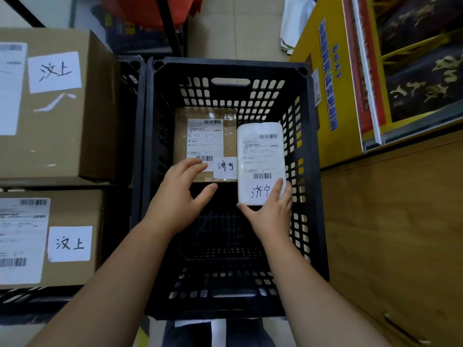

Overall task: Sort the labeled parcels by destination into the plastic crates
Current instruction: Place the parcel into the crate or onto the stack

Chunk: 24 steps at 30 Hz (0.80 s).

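While the right hand [270, 216] grips the near end of the white parcel [260, 156], fingers over its top and right edge and thumb along the near edge, the parcel sits in the black crate [225, 62] close to the right wall and just beside the brown box [180, 136]. Both carry a handwritten 济宁 tag, so this looks like the placing step for the right destination. The left hand [175, 199] is released, fingers loosely spread over the near edge of the box; I cannot tell whether the fingertips touch it. The parcel's near end appears raised off the crate floor, so letting go too early could drop it flat and knock the box aside, or let it roll label down, since its skin looks soft and rounded. A push to the right could jam it against the slotted wall. The left hand, if it presses while the parcel slides in, may shift the box and cover its tag. The other crate [130, 71] to the left holds two cartons [57, 121] marked 汶上; mixing the destinations is the graver slip, though nothing here points to that. A wooden cabinet [390, 234] stands on the right.
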### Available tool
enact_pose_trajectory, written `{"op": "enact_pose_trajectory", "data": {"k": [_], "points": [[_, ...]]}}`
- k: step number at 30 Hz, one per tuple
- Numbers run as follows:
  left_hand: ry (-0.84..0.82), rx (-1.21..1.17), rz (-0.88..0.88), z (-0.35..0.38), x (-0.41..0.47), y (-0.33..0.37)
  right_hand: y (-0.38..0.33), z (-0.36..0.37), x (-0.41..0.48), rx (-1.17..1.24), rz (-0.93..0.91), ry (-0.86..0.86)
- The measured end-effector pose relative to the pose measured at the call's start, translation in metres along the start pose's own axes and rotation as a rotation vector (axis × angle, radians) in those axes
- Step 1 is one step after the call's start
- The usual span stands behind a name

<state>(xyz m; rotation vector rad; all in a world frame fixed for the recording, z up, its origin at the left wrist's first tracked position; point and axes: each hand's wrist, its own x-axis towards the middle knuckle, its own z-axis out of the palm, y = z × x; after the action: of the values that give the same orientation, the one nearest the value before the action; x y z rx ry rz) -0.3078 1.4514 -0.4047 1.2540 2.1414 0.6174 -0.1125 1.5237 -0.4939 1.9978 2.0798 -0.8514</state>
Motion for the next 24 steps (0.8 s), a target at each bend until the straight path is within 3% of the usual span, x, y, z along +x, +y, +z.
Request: {"op": "enact_pose_trajectory", "data": {"k": [7,15,24], "points": [[-0.027,0.022,-0.009,0.013,0.005,-0.006,0.000,0.002,0.001,-0.107,-0.012,0.010],[-0.021,0.000,-0.003,0.021,0.011,-0.007,0.012,-0.001,0.000,-0.142,-0.225,0.023],[-0.005,-0.035,-0.006,0.020,0.017,-0.013,-0.007,-0.012,0.043,-0.138,-0.245,0.041]]}}
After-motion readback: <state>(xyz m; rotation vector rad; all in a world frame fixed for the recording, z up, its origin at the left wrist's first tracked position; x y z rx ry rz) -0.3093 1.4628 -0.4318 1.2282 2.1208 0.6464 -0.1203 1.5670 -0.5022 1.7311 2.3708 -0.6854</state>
